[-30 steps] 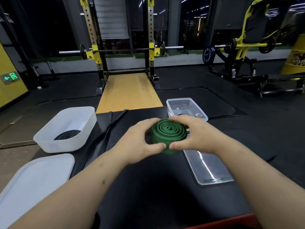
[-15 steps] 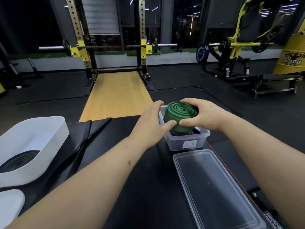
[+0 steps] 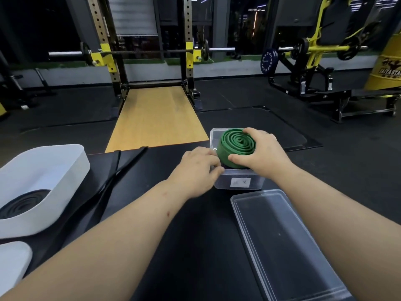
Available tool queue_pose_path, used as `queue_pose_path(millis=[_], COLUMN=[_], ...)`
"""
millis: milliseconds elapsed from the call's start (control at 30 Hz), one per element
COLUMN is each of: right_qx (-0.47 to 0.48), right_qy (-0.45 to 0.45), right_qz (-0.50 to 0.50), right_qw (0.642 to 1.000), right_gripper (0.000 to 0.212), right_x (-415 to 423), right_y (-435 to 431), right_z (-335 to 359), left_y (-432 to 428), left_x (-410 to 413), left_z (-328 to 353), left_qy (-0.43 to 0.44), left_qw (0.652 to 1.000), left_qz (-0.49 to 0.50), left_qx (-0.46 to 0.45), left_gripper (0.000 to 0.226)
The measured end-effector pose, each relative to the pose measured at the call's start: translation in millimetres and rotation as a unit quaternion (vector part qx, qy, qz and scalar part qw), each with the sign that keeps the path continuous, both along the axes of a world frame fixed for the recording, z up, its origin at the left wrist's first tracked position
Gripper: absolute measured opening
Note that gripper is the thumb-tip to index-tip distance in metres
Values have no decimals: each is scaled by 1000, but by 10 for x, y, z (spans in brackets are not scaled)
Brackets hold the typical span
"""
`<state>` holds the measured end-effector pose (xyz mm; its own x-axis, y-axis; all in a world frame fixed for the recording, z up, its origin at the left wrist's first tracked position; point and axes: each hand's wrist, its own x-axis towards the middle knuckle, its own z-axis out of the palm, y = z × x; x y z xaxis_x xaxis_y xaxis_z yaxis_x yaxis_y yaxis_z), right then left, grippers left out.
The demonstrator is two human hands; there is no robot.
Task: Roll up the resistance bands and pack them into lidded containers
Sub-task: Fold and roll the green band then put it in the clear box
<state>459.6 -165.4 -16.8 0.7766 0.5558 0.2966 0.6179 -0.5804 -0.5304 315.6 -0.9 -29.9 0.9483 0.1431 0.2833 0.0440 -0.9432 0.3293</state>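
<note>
A rolled green resistance band (image 3: 237,146) sits tilted in the top of the clear plastic container (image 3: 238,183), above something dark inside it. My right hand (image 3: 262,155) grips the roll from the right, thumb on its side and fingers over its top. My left hand (image 3: 195,170) rests at the container's left rim, fingers curled against the box and the roll's lower edge. The container's clear lid (image 3: 288,244) lies flat on the black table just in front of it.
A white tub (image 3: 63,168) at the left holds a rolled black band (image 3: 23,203); its white lid (image 3: 13,261) lies nearer me. An unrolled black band (image 3: 117,170) trails across the table (image 3: 173,257) between tub and container. Gym racks and floor lie beyond.
Both hands carried the green roll forward from the table's middle to the clear container and lowered it into the opening. My left hand has slipped from the roll to the container's rim.
</note>
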Motion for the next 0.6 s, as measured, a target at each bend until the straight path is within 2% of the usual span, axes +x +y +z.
queue_pose_path(millis=[167, 333, 467, 600], right_qx=[-18, -51, -37, -130], right_qy=[-19, -38, -53, -83], right_qz=[-19, -29, -31, -32], right_qw=[999, 998, 997, 987], right_gripper=[90, 84, 83, 89], right_x=[-18, 97, 176, 231], right_y=[243, 477, 617, 703], right_z=[-17, 68, 127, 69], left_y=[106, 108, 135, 147], left_x=[-146, -159, -140, -127], left_z=[-47, -90, -127, -156], left_qy=[9, -5, -17, -25], left_qw=[999, 999, 999, 998], left_qz=[-2, -3, -10, -13], left_qx=[-43, -42, -47, -51], left_gripper=[22, 22, 22, 22])
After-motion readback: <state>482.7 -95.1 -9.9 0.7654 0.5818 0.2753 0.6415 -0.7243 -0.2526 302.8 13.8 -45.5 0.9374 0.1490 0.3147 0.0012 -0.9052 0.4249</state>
